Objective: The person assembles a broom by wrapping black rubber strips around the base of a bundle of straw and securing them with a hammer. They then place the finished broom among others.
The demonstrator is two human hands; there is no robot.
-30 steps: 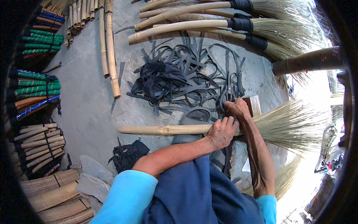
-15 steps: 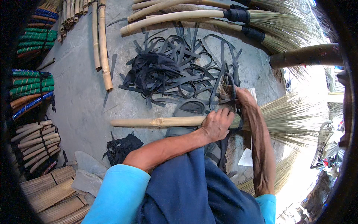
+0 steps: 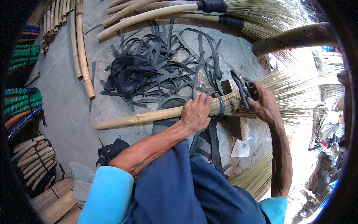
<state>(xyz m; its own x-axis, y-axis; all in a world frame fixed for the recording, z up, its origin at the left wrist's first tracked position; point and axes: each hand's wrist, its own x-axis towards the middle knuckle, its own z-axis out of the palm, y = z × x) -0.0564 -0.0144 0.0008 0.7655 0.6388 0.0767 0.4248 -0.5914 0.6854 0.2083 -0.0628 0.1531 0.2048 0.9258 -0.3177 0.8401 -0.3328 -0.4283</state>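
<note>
A broom [image 3: 158,115] lies across in front of me, its bamboo handle to the left and its straw bristles [image 3: 283,93] fanned out to the right. My left hand [image 3: 195,113] is closed over the broom where handle meets straw. Just right of it, a black rubber strip [image 3: 221,106] loops round the straw. My right hand [image 3: 264,101], fingers bent, holds a two-handled black tool [image 3: 241,89], like pliers or shears, over the bristles. Its exact kind is unclear.
Beyond the broom lies a tangle of black strips [image 3: 164,69] with a dark cloth heap [image 3: 132,72]. Several brooms [image 3: 149,16] lie at the back. A thick brown pole [image 3: 294,39] juts in at right. Bundled bamboo sticks [image 3: 35,156] stand at left.
My right hand has moved right, away from the left hand, with the black tool over the bristles. The broom now slants, its straw end higher in view. The whole view has shifted.
</note>
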